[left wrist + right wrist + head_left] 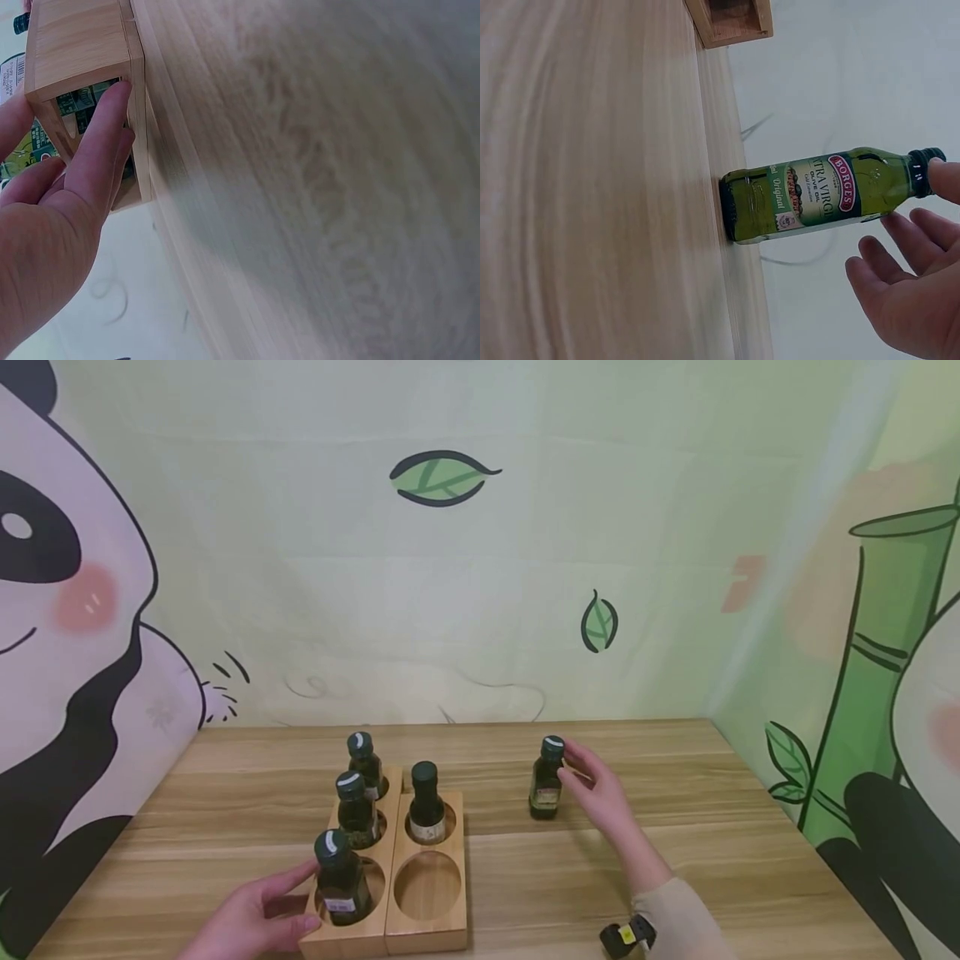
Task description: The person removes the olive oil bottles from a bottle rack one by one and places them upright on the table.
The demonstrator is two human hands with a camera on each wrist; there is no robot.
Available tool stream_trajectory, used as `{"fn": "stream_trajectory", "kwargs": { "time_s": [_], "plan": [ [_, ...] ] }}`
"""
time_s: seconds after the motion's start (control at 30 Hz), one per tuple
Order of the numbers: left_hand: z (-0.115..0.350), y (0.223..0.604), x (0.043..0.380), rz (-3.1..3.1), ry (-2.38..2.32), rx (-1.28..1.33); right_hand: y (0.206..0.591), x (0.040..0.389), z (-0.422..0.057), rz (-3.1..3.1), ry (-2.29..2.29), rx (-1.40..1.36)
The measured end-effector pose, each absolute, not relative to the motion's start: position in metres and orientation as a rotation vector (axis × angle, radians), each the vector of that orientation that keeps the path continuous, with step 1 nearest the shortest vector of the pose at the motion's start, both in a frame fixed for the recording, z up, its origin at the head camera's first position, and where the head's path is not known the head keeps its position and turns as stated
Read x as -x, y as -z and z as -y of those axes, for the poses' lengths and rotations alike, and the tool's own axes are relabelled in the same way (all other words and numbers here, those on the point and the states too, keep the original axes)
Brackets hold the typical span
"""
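On the left we are seeing the left hand (pixel 258 910) with its fingers fairly straight, touching the left side of the wooden rack (pixel 425 937) and gripping nothing that we are able to make out. Here we are judging the danger to be an uneven push, which could be skewing the rack, or a finger catching the near bottle (pixel 345 883) and knocking it aslant. That bottle is standing in the nearest hole of the left row; behind it the middle bottle (pixel 356 814) and the far bottle (pixel 363 768) are occupying the other two, and we are not managing to tell what is inside them. In the right row a narrow-necked bottle (pixel 426 810) is standing in the back hole, while the front hole (pixel 427 889) is showing its round wooden floor. Further right, the olive oil bottle (pixel 545 785) is standing upright on the table (pixel 502 893), apart from the rack, its cap on and green-yellow liquid showing through the glass. Beside its neck the right hand (pixel 603 793) is hanging loosely spread, thumb at the cap; we are not able to tell how firmly it is pressing. We are judging a sideways brush that high up as the likeliest cause of a tip.
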State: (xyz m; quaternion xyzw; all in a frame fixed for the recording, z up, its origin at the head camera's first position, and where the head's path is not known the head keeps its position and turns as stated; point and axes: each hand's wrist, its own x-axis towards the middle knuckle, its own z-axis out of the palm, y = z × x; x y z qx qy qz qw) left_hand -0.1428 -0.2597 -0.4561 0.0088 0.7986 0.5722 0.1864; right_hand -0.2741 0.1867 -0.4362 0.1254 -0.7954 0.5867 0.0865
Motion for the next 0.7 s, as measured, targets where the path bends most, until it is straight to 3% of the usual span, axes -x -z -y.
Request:
{"fn": "stream_trajectory", "kwargs": {
  "time_s": [0.7],
  "plan": [
    [0.26,0.454,0.142,-2.246,-1.6,-0.077,0.42,0.25,-0.188,2.309,-1.736,-0.24]
  ]
}}
